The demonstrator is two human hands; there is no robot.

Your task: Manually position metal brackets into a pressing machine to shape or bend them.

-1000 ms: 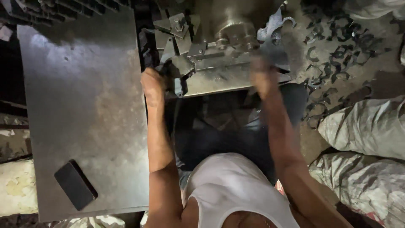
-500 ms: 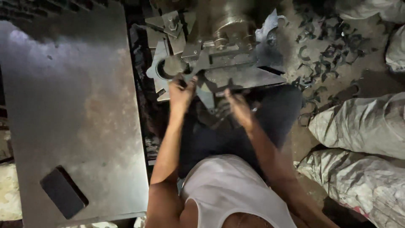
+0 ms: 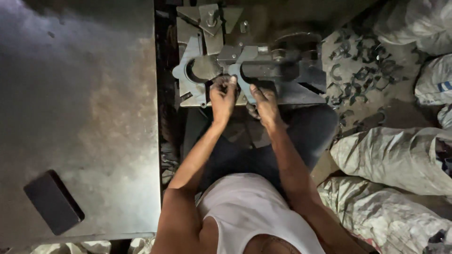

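Your left hand (image 3: 222, 96) and right hand (image 3: 264, 103) meet at the front of the press (image 3: 263, 70). Your fingers curl on a flat metal piece (image 3: 235, 77) sitting on the die. I think you are placing it. Next, set it straight.

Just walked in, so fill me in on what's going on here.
A person in a white vest sits at a metal press. The left hand and right hand meet at a flat metal plate on its bed. Cut scraps litter the floor beside sacks. A dark phone lies on the steel sheet.
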